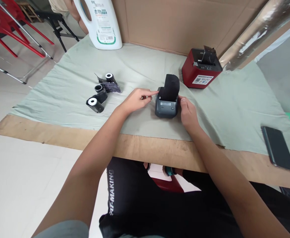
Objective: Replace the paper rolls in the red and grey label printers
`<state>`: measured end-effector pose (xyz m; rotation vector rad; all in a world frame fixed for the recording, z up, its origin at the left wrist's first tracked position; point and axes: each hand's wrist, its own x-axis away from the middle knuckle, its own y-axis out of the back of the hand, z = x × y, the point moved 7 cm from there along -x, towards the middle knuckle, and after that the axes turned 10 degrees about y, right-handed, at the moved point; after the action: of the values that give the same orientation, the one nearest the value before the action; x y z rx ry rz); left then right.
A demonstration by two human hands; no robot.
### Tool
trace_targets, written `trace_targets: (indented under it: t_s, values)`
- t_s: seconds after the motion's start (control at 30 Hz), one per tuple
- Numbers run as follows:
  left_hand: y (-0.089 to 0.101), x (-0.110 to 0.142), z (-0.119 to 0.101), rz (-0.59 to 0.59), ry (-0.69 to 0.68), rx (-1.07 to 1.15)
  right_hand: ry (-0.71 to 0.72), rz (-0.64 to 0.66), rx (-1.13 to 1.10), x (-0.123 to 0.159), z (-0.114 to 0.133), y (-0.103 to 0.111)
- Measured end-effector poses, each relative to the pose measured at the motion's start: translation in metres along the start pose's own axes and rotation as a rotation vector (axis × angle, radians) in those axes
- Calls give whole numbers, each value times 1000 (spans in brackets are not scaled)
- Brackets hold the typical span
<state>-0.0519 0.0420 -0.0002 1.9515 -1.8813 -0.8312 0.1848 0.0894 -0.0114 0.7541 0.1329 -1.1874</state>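
In the head view, your left hand [136, 99] has its index finger stretched out, the tip at the left edge of the grey printer [166, 107]; the thumb and other fingers are bent in, and you can't tell from here whether they pinch anything. Your right hand [188, 112] is curled narrow against the printer's right side, though its hidden fingertips don't show whether they clamp it or merely steady it. The printer sits on the green cloth [145, 124], between your two hands. From its top stands a black strip [172, 86], upright and bending over at its upper end. As far as you can judge, you are partway through handling it: the strip is out and doesn't look parted from the printer, and both your hands are at the casing. How much remains can't be read from this view.

Left of the printer, beyond your left hand, lie three rolls [95, 105] with dark, loose film among them. Behind it and to the right stands the red box [196, 74], with its own dark piece [208, 56] sticking up. The white bottle [107, 29] is behind and to the left; the phone [278, 147] lies well apart, to the right and nearer you.
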Motion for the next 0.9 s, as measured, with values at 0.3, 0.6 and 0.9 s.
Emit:
trace_targets:
  t_s: [0.3, 0.6, 0.9]
  values:
    - [-5, -5, 7, -3, 94, -20, 6, 4, -5, 0, -2, -1]
    - [-14, -25, 14, -91, 134, -146, 70, 54, -11, -1, 5, -4]
    - [-13, -23, 14, -98, 104, -144, 125, 50, -67, -4, 4, -1]
